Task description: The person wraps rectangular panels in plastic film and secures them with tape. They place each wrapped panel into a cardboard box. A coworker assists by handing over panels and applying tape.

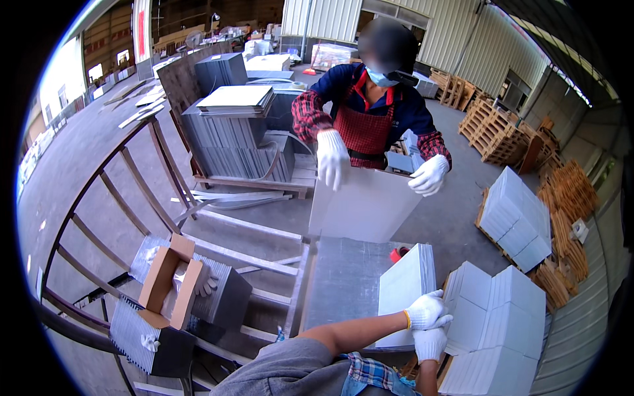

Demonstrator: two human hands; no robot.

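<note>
My left hand [426,310], in a white knit glove with a yellow cuff, reaches across to the right with its fingers bent together. Just below it, my right hand [429,344], also gloved, nearly touches it; its fingers are mostly hidden. Both are at the right side of a short stack of white panels [404,287] standing on a grey worktable [343,270]. What the fingers hold, if anything, does not show. Across the table, a co-worker in white gloves and a red apron steadies an upright pale panel [363,204] by its upper edge.
Taller stacks of white panels [492,330] stand close on my right. A red tape dispenser [399,254] lies behind the short stack. To the left are a metal roller frame [251,228], an open cardboard box [173,280] with gloves, and a pallet of grey panels [231,142].
</note>
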